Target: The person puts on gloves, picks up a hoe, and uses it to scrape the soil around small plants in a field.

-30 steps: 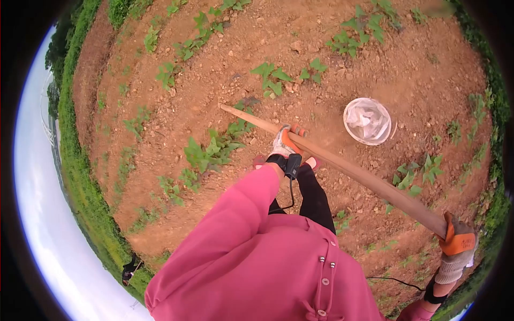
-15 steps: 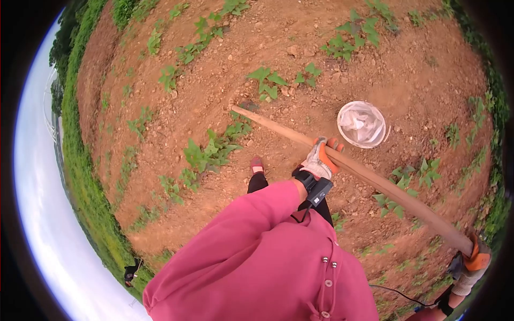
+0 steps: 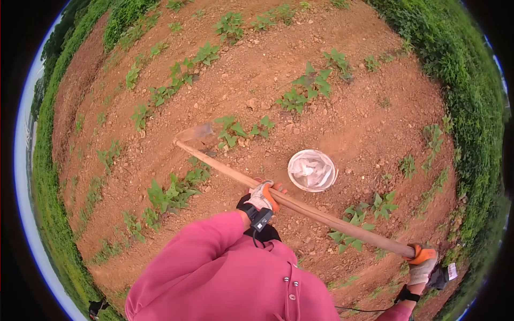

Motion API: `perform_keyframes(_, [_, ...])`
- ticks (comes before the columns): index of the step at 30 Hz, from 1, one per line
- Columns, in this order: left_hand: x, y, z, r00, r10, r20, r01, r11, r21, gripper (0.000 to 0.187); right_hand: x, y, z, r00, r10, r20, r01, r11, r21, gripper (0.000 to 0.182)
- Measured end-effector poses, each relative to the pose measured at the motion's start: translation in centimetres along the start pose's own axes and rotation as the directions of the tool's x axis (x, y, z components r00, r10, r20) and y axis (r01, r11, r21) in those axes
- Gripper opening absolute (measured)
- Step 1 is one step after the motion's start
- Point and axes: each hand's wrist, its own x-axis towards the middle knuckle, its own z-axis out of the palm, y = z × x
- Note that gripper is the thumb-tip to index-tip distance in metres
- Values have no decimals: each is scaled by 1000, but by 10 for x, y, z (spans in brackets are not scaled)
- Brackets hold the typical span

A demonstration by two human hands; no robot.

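Note:
A long wooden-handled hoe point(image 3: 342, 223) slants across the view. Its flat metal blade point(image 3: 201, 131) is at the upper left, close to a leafy green plant point(image 3: 230, 131) and at or just above the soil. My left hand point(image 3: 264, 197), in a white and orange work glove, is closed around the middle of the handle. Near the butt end, at the lower right, my right hand point(image 3: 422, 260) grips it in a matching glove. Beyond the handle a white bucket point(image 3: 333, 179) stands on the soil with crumpled whitish plastic inside.
Rows of low green plants point(image 3: 167, 195) grow in reddish, stony soil point(image 3: 369, 128). Dense greenery point(image 3: 471, 107) borders the field on the right. A dark-clothed person point(image 3: 96, 307) is at the far lower left. A cable point(image 3: 364, 309) runs toward my right arm.
The view has shifted, so the bucket and plants appear lower and further left. The hoe's blade now shows beside a plant. Both hands keep their hold on the handle.

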Motion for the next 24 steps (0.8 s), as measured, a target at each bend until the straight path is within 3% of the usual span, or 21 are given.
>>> perform_keyframes(1, [33,20,-17,988,113,-108,-94,981,170,17,5,3,50,999,-17,-27,22,981,194,43])
perform_keyframes(3, [31,77,-21,995,39,-89,-20,978,208,20,32,-60,41,993,-55,106,55,999,4,45])
perform_keyframes(7, [45,167,-15,913,366,-181,-294,896,332,18,84,-153,54,984,-153,90,143,984,107,45])
perform_keyframes(9, [121,229,-64,838,543,-45,-528,830,179,20,117,-192,32,970,-225,95,220,973,64,45])
perform_keyframes(11, [94,236,-10,854,497,-155,-466,863,196,21,157,-218,7,951,-293,101,294,956,10,45])
perform_keyframes(12, [132,256,-29,836,533,-132,-518,845,130,21,172,-225,-8,950,-294,105,294,956,14,44])
perform_keyframes(15, [133,233,23,835,524,-169,-515,852,94,18,210,-225,-47,942,-311,130,319,947,-43,44])
perform_keyframes(17, [125,198,66,879,427,-212,-417,904,94,18,225,-204,-65,944,-233,233,261,961,-96,46])
perform_keyframes(18, [157,184,43,877,480,16,-469,850,240,18,226,-173,-58,937,-326,121,338,937,-87,47])
perform_keyframes(19, [174,159,45,880,470,-73,-468,883,42,19,223,-148,-61,937,-308,164,328,938,-115,47])
perform_keyframes(20, [185,138,36,885,454,103,-464,840,281,18,220,-124,-67,938,-285,199,316,938,-143,47])
perform_keyframes(21, [153,112,82,955,261,-139,-261,965,17,17,214,-95,-72,917,-313,248,344,934,-93,52])
perform_keyframes(22, [170,89,79,946,299,-127,-305,952,-29,24,210,-68,-73,883,-257,392,311,947,-81,63])
perform_keyframes(23, [161,74,92,965,240,-101,-246,968,-50,25,193,-41,-66,907,-372,198,365,928,74,72])
perform_keyframes(24, [146,62,110,980,187,-72,-192,979,-68,26,179,-6,-61,934,-342,104,336,939,73,60])
